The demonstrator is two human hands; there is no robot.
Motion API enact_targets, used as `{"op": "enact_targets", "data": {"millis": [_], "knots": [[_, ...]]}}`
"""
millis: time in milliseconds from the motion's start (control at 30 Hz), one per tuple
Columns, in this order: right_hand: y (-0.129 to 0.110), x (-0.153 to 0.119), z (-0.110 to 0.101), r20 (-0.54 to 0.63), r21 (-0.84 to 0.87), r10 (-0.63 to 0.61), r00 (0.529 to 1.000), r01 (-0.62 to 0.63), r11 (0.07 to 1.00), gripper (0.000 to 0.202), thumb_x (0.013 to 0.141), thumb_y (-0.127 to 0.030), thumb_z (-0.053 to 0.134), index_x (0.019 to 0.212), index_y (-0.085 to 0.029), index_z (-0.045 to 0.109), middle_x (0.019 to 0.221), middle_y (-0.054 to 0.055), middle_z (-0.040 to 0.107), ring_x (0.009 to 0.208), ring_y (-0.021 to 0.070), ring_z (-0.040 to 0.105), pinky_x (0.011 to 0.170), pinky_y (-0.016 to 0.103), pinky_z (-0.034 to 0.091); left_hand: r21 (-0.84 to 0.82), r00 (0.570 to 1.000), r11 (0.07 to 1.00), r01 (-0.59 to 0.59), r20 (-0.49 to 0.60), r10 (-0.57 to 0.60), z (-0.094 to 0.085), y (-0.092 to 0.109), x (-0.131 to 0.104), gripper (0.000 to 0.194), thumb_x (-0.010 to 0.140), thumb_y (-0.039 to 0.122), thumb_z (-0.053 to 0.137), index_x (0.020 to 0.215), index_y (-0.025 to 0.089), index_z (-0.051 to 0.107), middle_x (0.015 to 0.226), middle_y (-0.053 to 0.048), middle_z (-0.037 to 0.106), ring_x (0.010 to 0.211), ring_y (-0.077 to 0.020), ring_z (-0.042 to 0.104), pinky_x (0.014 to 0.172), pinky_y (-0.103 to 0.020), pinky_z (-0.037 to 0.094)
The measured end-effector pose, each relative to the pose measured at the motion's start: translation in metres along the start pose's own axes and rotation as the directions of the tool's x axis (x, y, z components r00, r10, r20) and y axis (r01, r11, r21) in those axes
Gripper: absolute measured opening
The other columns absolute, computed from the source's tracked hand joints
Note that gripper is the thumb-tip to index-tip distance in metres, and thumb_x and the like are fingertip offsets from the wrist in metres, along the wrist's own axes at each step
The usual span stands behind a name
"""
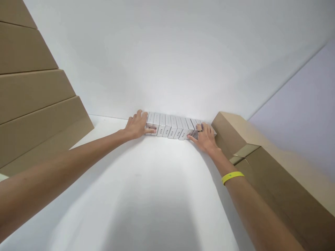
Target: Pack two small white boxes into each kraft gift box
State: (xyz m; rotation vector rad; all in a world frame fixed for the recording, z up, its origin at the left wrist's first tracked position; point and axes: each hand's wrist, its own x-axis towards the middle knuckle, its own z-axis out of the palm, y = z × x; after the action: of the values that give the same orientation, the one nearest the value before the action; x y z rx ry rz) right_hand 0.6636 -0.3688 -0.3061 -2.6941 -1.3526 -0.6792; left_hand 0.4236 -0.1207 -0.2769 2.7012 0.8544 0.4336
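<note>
A row of several slim white boxes [172, 128] with small dark print stands side by side against the wall. My left hand [137, 126] grips the row's left end, its thumb across the front faces and its fingers over the top and outer side. At the other end, my right hand [206, 138] has its thumb on the front and its fingers bent over the tops. A dark ring is on one right finger, and a yellow wristband [232, 176] circles that wrist. The right hand partly hides the last boxes.
Stacked brown cardboard boxes [28, 94] rise on the left. A long brown carton [282, 188] with tape across its edge lies along the right, close to the row's right end. Behind is a white wall [167, 59]; a white surface [157, 181] lies under the row.
</note>
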Motion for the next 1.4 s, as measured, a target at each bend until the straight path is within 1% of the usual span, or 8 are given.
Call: {"op": "enact_targets", "data": {"millis": [133,233,400,667,833,1000,1267,1400], "knots": [[0.004,-0.009,-0.002,-0.004,-0.038,0.021,1.0,-0.021,0.999,0.074,0.096,-0.067,0.051,0.149,-0.015,0.042,0.156,0.018,0.042,0.148,0.0333,0.034,0.123,0.056,0.018,0.064,0.998,0.996,-0.062,-0.003,0.063,-0.001,0.016,0.002,0.074,0.066,0.066,0.083,0.118,0.021,0.054,0.135,-0.016,0.055,0.126,-0.041,0.05,0.102,-0.05,0.044],[0.01,-0.013,0.0,-0.015,-0.048,0.118,0.993,-0.119,0.992,0.077,0.096,-0.069,0.048,0.149,-0.013,0.042,0.157,0.02,0.04,0.147,0.0347,0.035,0.122,0.056,0.023,0.093,0.999,0.995,-0.032,-0.026,0.034,0.006,0.034,0.006,0.087,0.062,0.068,0.086,0.124,0.016,0.053,0.135,-0.022,0.053,0.13,-0.0439,0.045,0.099,-0.051,0.046],[0.021,-0.008,0.002,0.002,-0.049,0.191,0.982,-0.191,0.98,0.07,0.097,-0.067,0.05,0.144,-0.016,0.047,0.153,0.017,0.045,0.141,0.0334,0.043,0.116,0.056,0.034,0.118,0.997,0.993,-0.006,-0.073,0.015,0.024,0.056,0.012,0.077,0.079,0.06,0.079,0.132,0.013,0.051,0.14,-0.026,0.051,0.134,-0.0431,0.042,0.101,-0.055,0.044],[0.029,-0.002,-0.004,0.033,-0.037,0.127,0.991,-0.125,0.991,0.062,0.097,-0.065,0.051,0.136,-0.017,0.055,0.138,0.014,0.057,0.128,0.0295,0.054,0.109,0.053,0.042,0.092,0.997,0.995,-0.034,-0.068,0.04,0.032,0.058,0.014,0.06,0.087,0.056,0.075,0.133,0.023,0.056,0.149,-0.024,0.046,0.141,-0.0485,0.034,0.107,-0.063,0.037],[0.027,-0.004,0.001,0.012,-0.022,0.112,0.994,-0.112,0.994,0.06,0.098,-0.062,0.051,0.138,-0.017,0.053,0.145,0.015,0.053,0.137,0.0318,0.047,0.116,0.057,0.033,-0.006,0.99,1.0,-0.023,-0.137,0.022,0.029,0.056,0.01,0.076,0.076,0.053,0.086,0.136,0.023,0.051,0.154,-0.023,0.042,0.142,-0.0471,0.036,0.11,-0.061,0.038],[0.029,-0.005,0.002,0.001,-0.006,0.111,0.994,-0.111,0.994,0.058,0.098,-0.058,0.054,0.14,-0.018,0.052,0.15,0.014,0.05,0.14,0.0321,0.045,0.116,0.057,0.035,-0.144,0.949,0.988,0.046,-0.304,-0.089,0.033,0.057,-0.006,0.096,0.072,0.048,0.09,0.145,0.021,0.034,0.168,-0.024,0.01,0.154,-0.0436,0.019,0.116,-0.058,0.035],[0.014,-0.012,0.003,-0.093,0.022,0.095,0.991,-0.094,0.995,0.059,0.1,-0.049,0.055,0.147,-0.014,0.045,0.158,0.019,0.041,0.149,0.036,0.035,0.121,0.063,0.026,-0.397,0.843,0.874,0.279,-0.335,-0.421,0.054,0.076,-0.012,0.111,0.068,0.049,0.087,0.146,0.021,0.014,0.164,-0.029,0.003,0.149,-0.0465,0.023,0.112,-0.063,0.036],[-0.008,-0.018,-0.005,-0.16,0.035,-0.107,0.981,0.114,0.993,0.061,0.104,-0.037,0.041,0.155,-0.005,0.032,0.168,0.026,0.021,0.159,0.035,0.014,0.127,0.059,0.016,-0.453,0.825,0.833,0.32,-0.299,-0.479,0.059,0.079,-0.009,0.115,0.064,0.05,0.089,0.146,0.022,0.013,0.164,-0.028,0.005,0.143,-0.0447,0.037,0.113,-0.06,0.037]]}}
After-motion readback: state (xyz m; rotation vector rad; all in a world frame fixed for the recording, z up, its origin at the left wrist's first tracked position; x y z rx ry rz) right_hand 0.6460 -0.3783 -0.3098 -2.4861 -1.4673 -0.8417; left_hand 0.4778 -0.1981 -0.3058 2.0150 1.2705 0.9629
